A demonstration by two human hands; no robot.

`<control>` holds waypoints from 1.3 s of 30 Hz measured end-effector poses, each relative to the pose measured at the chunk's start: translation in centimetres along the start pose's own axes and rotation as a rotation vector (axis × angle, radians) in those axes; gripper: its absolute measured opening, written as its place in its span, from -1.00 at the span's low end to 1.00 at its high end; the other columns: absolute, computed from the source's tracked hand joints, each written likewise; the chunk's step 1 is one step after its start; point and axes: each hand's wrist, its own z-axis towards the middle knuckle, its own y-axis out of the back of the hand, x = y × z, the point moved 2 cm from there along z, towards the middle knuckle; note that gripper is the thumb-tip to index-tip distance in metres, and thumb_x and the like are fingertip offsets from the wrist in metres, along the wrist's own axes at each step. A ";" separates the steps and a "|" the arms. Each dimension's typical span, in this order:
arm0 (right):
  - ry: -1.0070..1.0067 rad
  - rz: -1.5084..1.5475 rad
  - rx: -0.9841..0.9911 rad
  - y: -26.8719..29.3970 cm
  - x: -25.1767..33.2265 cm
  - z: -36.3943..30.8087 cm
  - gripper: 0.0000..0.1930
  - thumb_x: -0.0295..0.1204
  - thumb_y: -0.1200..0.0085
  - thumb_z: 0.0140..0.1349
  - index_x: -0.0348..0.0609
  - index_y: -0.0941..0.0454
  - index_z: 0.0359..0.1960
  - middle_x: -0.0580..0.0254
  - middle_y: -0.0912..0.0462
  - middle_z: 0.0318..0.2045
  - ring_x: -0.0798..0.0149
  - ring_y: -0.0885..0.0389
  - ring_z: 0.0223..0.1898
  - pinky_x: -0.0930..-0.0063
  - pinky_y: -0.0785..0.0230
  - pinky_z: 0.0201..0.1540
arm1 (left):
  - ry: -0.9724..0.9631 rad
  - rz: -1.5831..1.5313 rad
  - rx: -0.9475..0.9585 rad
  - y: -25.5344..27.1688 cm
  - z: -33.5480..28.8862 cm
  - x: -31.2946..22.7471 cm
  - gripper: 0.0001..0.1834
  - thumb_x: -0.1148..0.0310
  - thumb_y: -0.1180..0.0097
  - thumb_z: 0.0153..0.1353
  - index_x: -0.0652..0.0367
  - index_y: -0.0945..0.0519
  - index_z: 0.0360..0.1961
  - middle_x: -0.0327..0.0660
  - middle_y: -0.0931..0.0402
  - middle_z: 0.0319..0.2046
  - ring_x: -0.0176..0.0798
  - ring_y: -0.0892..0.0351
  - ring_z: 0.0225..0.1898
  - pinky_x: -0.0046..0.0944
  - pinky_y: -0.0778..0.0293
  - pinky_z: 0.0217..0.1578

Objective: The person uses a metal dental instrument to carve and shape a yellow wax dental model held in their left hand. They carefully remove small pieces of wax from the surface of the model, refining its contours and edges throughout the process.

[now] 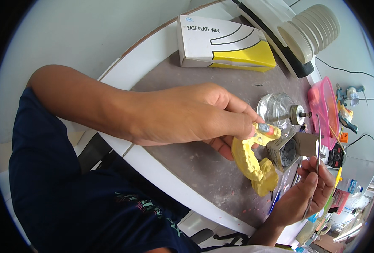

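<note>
I see the left hand (187, 114) closed around a yellow dental cast (254, 162), thumb and fingers pinching its upper end, where a small patch of red wax (269, 131) sits on the yellow stone. The cast is horseshoe-shaped and is held off the table, above the grey worktop (203, 164), tilted with its arch running down toward the lower right.

My right hand (309, 192) is curled around a thin metal instrument (318, 143), gripping it low on the shaft. The shaft rises roughly upright from the fingers; I cannot tell the shape of its tip. This hand is just beside the lower end of the cast, not touching it.

Behind the cast stands a glass spirit lamp (277, 110) with a metal cap, and a small open cardboard box (289, 151) sits between the lamp and the right hand. A white and yellow carton (220, 44) lies at the far edge of the worktop. A pink plastic tray (323, 107) is to the right of the lamp. A white ribbed hose (311, 30) ends above the carton's right corner.
</note>
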 end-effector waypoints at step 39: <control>-0.279 -0.161 0.089 2.9 -1.4 -1.9 -0.89 -0.68 -0.14 0.23 -0.32 -0.45 -0.27 0.07 -0.58 -0.34 0.38 -0.63 -0.40 0.56 -0.56 -0.30 | 0.068 0.050 -0.043 0.3 0.4 0.0 -0.35 0.42 -0.16 0.30 0.42 -0.22 0.35 0.00 -0.37 0.23 -0.28 -0.43 0.22 -0.28 -0.39 0.24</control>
